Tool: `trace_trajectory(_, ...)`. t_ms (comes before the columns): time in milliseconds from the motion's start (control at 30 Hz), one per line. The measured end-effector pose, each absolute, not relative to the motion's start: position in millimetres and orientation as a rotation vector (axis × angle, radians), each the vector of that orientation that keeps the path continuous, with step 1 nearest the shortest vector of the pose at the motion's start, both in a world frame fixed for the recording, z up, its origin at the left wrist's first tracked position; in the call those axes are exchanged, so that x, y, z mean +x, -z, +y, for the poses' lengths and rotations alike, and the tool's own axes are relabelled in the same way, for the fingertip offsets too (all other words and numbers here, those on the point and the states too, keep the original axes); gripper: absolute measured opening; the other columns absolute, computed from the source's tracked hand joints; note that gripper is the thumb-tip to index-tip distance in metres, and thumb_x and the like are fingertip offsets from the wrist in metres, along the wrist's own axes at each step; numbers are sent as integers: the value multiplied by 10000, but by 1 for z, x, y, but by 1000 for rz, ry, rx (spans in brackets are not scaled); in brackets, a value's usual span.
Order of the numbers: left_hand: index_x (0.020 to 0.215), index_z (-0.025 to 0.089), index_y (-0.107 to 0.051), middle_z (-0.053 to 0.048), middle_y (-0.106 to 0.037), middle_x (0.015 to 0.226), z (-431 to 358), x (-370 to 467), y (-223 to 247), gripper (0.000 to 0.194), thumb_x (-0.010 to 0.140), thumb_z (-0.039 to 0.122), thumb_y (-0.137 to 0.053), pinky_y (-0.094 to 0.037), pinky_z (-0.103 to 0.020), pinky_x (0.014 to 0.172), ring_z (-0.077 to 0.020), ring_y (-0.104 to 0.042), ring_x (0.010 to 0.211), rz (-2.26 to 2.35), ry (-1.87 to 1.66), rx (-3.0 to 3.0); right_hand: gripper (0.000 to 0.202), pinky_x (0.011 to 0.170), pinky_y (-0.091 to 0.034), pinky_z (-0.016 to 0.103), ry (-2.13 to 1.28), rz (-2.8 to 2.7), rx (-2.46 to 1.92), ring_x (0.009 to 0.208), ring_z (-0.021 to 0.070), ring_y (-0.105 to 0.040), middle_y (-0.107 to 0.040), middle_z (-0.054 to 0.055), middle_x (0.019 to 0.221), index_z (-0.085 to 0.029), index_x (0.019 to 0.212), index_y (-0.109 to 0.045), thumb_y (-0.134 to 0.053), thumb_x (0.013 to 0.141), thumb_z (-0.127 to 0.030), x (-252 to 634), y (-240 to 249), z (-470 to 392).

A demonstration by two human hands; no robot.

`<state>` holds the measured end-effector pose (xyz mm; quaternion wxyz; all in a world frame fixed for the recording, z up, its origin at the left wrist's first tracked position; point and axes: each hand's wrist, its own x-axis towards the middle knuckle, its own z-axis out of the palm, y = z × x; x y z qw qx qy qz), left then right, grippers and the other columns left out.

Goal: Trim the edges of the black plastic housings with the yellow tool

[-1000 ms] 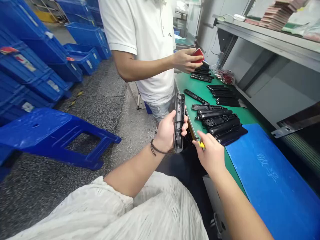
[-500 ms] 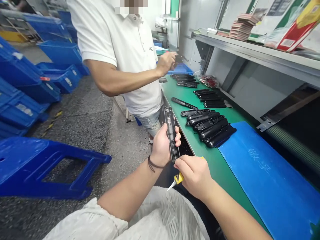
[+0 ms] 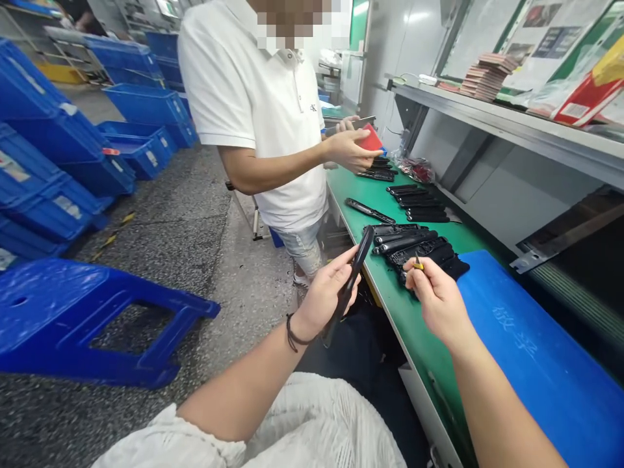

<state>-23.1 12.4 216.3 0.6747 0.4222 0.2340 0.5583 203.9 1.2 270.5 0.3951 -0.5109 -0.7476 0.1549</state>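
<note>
Casing (image 3: 361,257): long and black, tilted, up in the left hand beside the bench edge.
Left hand (image 3: 324,299): thumb and fingers wrapped around the casing's middle.
Right hand (image 3: 435,299): thumb and fingertips pinched together on a small yellow-and-dark tool (image 3: 418,264), mostly hidden, apart from the casing.
Green bench (image 3: 414,331): bears black parts (image 3: 407,242) side by side, near a blue sheet (image 3: 536,364).
Co-worker's hand (image 3: 348,151): holds a red piece (image 3: 371,138).

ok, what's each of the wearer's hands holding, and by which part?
Left hand: black case, gripped around its middle. Right hand: small yellow tool, mostly hidden in the grip; which part is held can't be told.
</note>
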Motion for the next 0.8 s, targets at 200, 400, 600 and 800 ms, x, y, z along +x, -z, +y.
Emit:
trace_trajectory(200, 1578, 223, -510, 44, -460, 617, -6, -21, -216, 618, 1015, 444, -638, -327, -190, 411, -89, -399, 484, 629, -1134, 1039, 297, 675, -359, 296, 428, -2138, -1192, 782, 173, -548, -640, 49, 863, -183, 1064, -660, -363, 1072, -182, 211, -302, -4)
trace_trajectory(400, 1558, 245, -544, 24, -497, 648, -16, -14, -213, 570, 1029, 441, -619, -341, -210, 459, -96, -424, 523, 664, -1007, 1167, 547, 580, -205, 312, 548, -2122, -1198, 627, 136, -458, -560, 1, 693, -196, 780, -585, -523, 1013, -687, 215, -295, -11)
trace_trajectory(600, 1597, 181, -483, 15, -521, 618, -22, -9, -205, 642, 1033, 464, -601, -335, -223, 466, -112, -447, 523, 679, -946, 1196, 699, 602, -191, 316, 585, -2155, -1301, 632, 140, -445, -551, 9, 679, -195, 748, -582, -400, 991, -824, 216, -293, -9)
trace_trajectory(800, 1576, 145, -505, 24, -514, 601, -20, 6, -213, 646, 1016, 439, -632, -338, -229, 446, -105, -429, 492, 702, -1062, 1132, 687, 606, -197, 313, 645, -2121, -1326, 635, 148, -444, -565, 11, 679, -200, 716, -566, -347, 1042, -764, 216, -287, -5)
